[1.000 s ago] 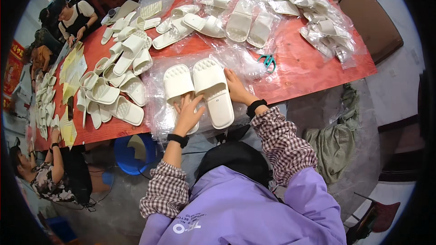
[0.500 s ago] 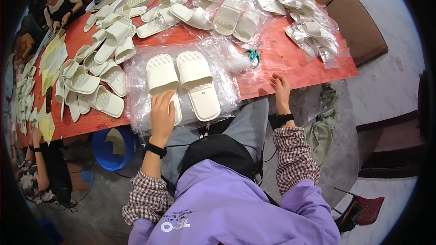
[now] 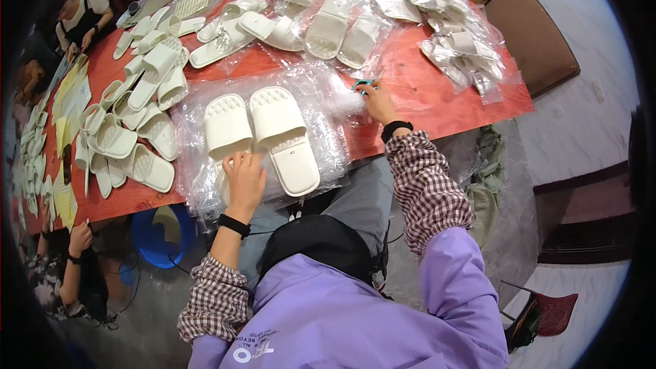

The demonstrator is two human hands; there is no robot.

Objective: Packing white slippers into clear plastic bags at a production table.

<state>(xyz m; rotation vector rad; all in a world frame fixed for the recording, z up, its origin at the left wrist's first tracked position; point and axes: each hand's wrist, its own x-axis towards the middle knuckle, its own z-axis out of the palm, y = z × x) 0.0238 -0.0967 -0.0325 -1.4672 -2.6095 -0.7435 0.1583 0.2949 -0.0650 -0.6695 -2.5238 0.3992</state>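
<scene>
A pair of cream slippers lies side by side on a stack of clear plastic bags (image 3: 328, 154) in front of me. My left hand (image 3: 244, 181) rests over the heel of the left slipper (image 3: 227, 123), its fingers slightly bent and apart, not wrapped round it. The right slipper (image 3: 285, 140) lies just beside that hand, untouched. At the right edge of the bags, my right hand (image 3: 378, 102) has its fingers curled on the teal-handled scissors (image 3: 362, 85). My fingers cover most of the scissors.
Loose cream slippers (image 3: 116, 138) are heaped on the red table (image 3: 437, 113) at left. Bagged slippers (image 3: 342, 31) lie at the back, with more (image 3: 465, 51) at right. A blue bucket (image 3: 160, 236) stands below the table edge. Two people work at left, one (image 3: 85, 17) farther back.
My right hand has moved forward and left from the table edge onto the scissors. The left hand stays on the left slipper. The view has shifted slightly.
</scene>
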